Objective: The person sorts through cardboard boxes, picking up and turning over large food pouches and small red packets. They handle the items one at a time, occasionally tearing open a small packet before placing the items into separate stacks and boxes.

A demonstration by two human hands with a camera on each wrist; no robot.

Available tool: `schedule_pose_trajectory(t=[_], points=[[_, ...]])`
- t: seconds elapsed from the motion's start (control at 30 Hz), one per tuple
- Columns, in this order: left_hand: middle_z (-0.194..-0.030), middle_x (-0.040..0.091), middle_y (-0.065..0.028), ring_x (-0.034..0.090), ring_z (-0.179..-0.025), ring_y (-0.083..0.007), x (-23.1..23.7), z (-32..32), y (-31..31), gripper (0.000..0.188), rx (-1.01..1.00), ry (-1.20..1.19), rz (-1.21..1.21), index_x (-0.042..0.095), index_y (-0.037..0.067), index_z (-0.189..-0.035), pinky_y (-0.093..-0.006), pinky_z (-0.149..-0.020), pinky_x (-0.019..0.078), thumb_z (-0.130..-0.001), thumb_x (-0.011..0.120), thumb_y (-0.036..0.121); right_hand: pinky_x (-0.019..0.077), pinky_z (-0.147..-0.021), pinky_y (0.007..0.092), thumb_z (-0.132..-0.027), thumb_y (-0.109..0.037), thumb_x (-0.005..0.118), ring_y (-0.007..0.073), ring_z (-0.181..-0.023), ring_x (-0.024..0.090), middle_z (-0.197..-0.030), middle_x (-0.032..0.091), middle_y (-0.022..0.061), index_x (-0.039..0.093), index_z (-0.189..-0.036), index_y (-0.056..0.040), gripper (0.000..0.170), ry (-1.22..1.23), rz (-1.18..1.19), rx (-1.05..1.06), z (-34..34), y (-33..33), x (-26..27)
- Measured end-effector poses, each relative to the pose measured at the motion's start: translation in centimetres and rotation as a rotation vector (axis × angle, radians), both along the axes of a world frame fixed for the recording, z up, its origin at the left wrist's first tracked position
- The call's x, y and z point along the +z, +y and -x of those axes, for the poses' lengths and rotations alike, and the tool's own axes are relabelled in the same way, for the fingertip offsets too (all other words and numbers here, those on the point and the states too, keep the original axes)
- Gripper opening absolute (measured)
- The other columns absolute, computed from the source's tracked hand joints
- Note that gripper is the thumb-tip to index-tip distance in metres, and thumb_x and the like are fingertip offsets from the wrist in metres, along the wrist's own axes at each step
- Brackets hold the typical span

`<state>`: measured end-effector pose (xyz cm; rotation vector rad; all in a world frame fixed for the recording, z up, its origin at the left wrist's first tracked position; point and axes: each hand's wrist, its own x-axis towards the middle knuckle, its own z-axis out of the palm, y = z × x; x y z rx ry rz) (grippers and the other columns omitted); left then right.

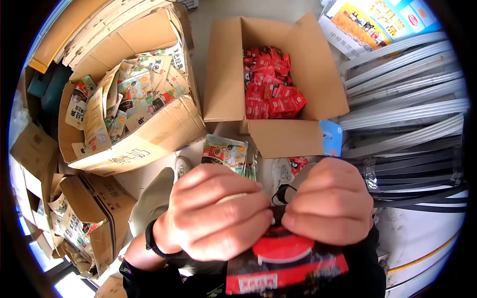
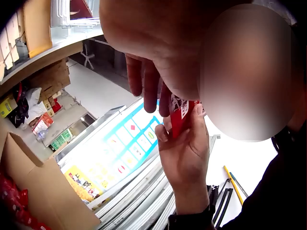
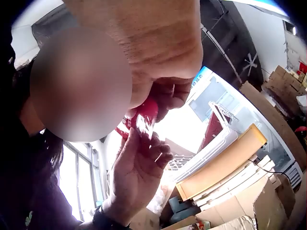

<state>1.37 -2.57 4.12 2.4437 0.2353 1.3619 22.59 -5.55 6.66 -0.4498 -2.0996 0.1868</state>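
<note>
Left hand and right hand, fingers curled, clamp one edge of a single red-and-black packet, held just in front of the person's body. One black bracelet circles the left wrist. Beyond stand two open boxes: one box holds red packets, the other box pale pouches, both heaps too overlapped to count. Two shoes show below.
</note>
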Motion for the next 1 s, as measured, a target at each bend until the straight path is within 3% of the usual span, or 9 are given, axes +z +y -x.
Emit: schedule_pose_trajectory(t=[0.07, 0.2, 0.33, 0.53, 1.0], points=[[-0.087, 0.067, -0.0044, 0.064, -0.077, -0.0189, 0.2, 0.1, -0.3, 0.019, -0.007, 0.012, 0.006, 0.062, 0.008, -0.09, -0.0294, -0.067, 0.05, -0.072, 0.066, 0.012, 0.0363, -0.048, 0.0237, -0.063, -0.013, 0.064, 0.0148, -0.059, 0.054, -0.076, 0.059, 0.0047, 0.065, -0.082, -0.0019, 0.021, -0.003, -0.05, -0.004, 0.1, -0.4, -0.1], [-0.084, 0.066, -0.0018, 0.064, -0.077, -0.0174, 0.2, -0.2, -0.5, 0.011, 0.005, -0.014, -0.012, 0.063, 0.012, -0.084, -0.0285, -0.069, 0.0495, -0.073, 0.062, 0.016, 0.0358, -0.049, 0.0258, -0.07, -0.007, 0.068, 0.0144, -0.063, 0.058, -0.078, 0.064, 0.0019, 0.065, -0.08, -0.0093, 0.011, -0.033, 0.039, -0.009, -0.1, -1.3, 0.3], [-0.092, 0.068, -0.0009, 0.063, -0.082, -0.0204, 1.6, 0.1, -1.0, 0.017, -0.011, 0.143, 0.065, 0.057, 0.015, -0.091, -0.0332, -0.069, 0.0483, -0.076, 0.066, 0.012, 0.0351, -0.049, 0.0258, -0.068, -0.007, 0.067, 0.014, -0.062, 0.057, -0.078, 0.064, 0.001, 0.064, -0.079, -0.0103, 0.012, -0.017, 0.019, -0.028, 0.2, -1.3, 0.4], [-0.092, 0.068, -0.0017, 0.063, -0.082, -0.0226, 0.6, -0.4, -0.8, 0.019, -0.038, 0.027, 0.109, 0.055, 0.016, -0.089, -0.0375, -0.071, 0.0475, -0.074, 0.066, 0.012, 0.0355, -0.048, 0.0262, -0.069, -0.008, 0.067, 0.0151, -0.062, 0.057, -0.078, 0.063, 0.0016, 0.063, -0.081, -0.0123, 0.013, 0.011, 0.044, -0.012, 0.1, -1.2, 0.2], [-0.094, 0.067, -0.0032, 0.063, -0.084, -0.0235, 0.9, -0.3, -0.8, 0.021, 0.014, 0.083, 0.102, 0.057, 0.016, -0.089, -0.0398, -0.075, 0.0469, -0.072, 0.069, 0.014, 0.0377, -0.047, 0.0268, -0.067, -0.007, 0.069, 0.0174, -0.063, 0.058, -0.079, 0.063, 0.0052, 0.063, -0.081, -0.0091, 0.016, -0.009, 0.039, -0.013, -0.5, -0.6, 0.1]])
